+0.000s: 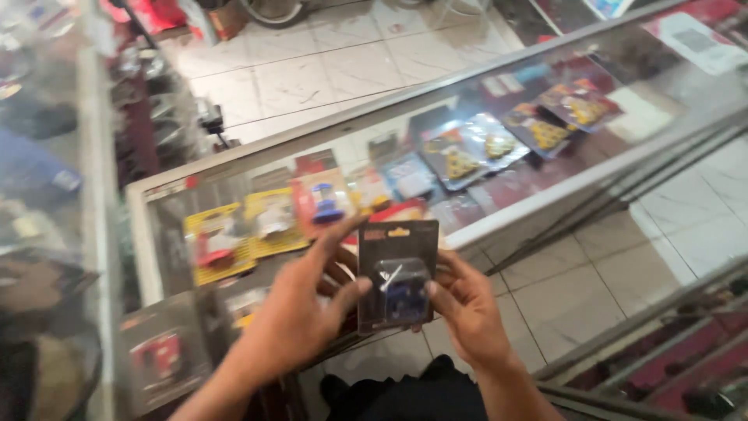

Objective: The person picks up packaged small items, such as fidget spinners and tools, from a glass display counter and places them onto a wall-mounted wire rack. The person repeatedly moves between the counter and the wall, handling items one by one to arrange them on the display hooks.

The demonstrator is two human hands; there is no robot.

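Note:
Both hands hold one small blister pack [396, 273] in front of me: a dark card with an orange strip on top and a clear bubble over a blue part. My left hand [300, 308] grips its left edge, thumb on the front and fingers spread behind the card. My right hand [466, 308] holds the right edge with thumb pressed on the bubble. The pack is upright, above the near edge of a glass display counter [499, 222].
Under the counter's glass lie several packaged parts: yellow-carded ones [222, 238] at left, clear packs with yellow pieces [475, 152] at right. Another glass case [47, 234] stands at the left. White tiled floor [327, 66] lies beyond. Metal rails [662, 320] run at lower right.

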